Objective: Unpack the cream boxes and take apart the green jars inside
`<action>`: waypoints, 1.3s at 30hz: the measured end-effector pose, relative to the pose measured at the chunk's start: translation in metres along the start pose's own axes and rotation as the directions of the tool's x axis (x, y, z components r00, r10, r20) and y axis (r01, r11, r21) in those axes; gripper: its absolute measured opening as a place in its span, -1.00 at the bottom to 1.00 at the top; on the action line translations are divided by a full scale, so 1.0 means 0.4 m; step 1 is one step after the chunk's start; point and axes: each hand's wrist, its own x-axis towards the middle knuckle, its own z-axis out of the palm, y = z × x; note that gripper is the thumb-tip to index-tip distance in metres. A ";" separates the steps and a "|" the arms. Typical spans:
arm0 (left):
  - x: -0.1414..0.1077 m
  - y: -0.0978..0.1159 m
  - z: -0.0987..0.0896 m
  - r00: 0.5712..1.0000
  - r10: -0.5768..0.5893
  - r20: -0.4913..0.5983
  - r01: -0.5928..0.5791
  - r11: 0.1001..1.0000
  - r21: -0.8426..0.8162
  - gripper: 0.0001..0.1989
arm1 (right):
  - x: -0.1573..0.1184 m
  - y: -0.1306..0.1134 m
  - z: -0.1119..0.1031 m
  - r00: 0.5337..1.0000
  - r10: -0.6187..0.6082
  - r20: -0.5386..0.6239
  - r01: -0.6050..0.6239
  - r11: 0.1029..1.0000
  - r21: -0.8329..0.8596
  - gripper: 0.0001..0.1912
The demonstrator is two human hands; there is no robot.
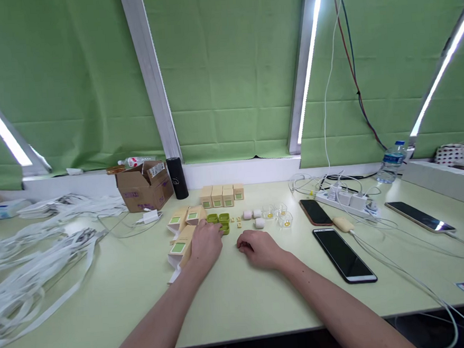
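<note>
My left hand (206, 243) lies over the small green trays (224, 217), its fingers bent down on one mostly hidden beneath them. Beside it stand open cardboard boxes (182, 243) with green window fronts and lifted flaps. My right hand (260, 248) rests on the table with curled fingers, and nothing shows in it. Just beyond it are several pale pink-white cylinders (260, 223). Tiny yellow pieces (239, 225) sit between the trays and the cylinders. Clear little containers (285, 220) with yellow centres stand to the right.
Closed small boxes (223, 197) line up at the back, near a black cylinder (177, 178) and a carton (144, 186). White straps (43, 261) spread across the left. Phones (344, 254), a power strip (347, 204) and loose cables occupy the right, with a water bottle (391, 163) behind.
</note>
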 end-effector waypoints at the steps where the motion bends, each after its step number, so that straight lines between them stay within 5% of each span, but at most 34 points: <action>1: -0.003 0.002 -0.005 0.999 0.008 -0.037 -0.009 1.000 -0.017 -0.73 | -0.001 0.001 0.000 1.000 -0.004 -0.001 0.004 1.000 -0.004 -0.75; 6: -0.023 0.029 -0.018 0.995 -0.004 -0.101 -0.009 0.991 -0.134 -0.71 | 0.000 0.010 0.002 1.000 -0.024 -0.014 0.023 0.999 -0.034 -0.77; 15: -0.043 0.070 -0.007 0.978 0.010 0.210 0.036 0.976 -0.213 -0.77 | 0.084 0.040 -0.081 0.958 0.092 -0.272 -0.141 0.976 -0.164 -0.79; 21: -0.041 0.072 -0.008 0.973 0.007 0.231 0.045 0.974 -0.222 -0.77 | 0.221 0.091 -0.136 0.941 0.237 -0.242 -0.313 0.882 -0.354 -0.66; 29: -0.044 0.070 -0.001 0.974 0.001 0.225 0.054 0.970 -0.237 -0.80 | 0.359 0.178 -0.117 0.932 0.299 -0.203 -0.360 0.823 -0.440 -0.56; 35: -0.048 0.071 -0.005 0.974 0.009 0.225 0.050 0.965 -0.257 -0.79 | 0.430 0.212 -0.102 0.906 0.387 -0.169 -0.421 0.798 -0.431 -0.27; 39: -0.050 0.074 -0.009 0.972 0.017 0.234 0.043 0.967 -0.252 -0.80 | 0.437 0.232 -0.084 0.901 0.413 -0.132 -0.429 0.803 -0.414 -0.43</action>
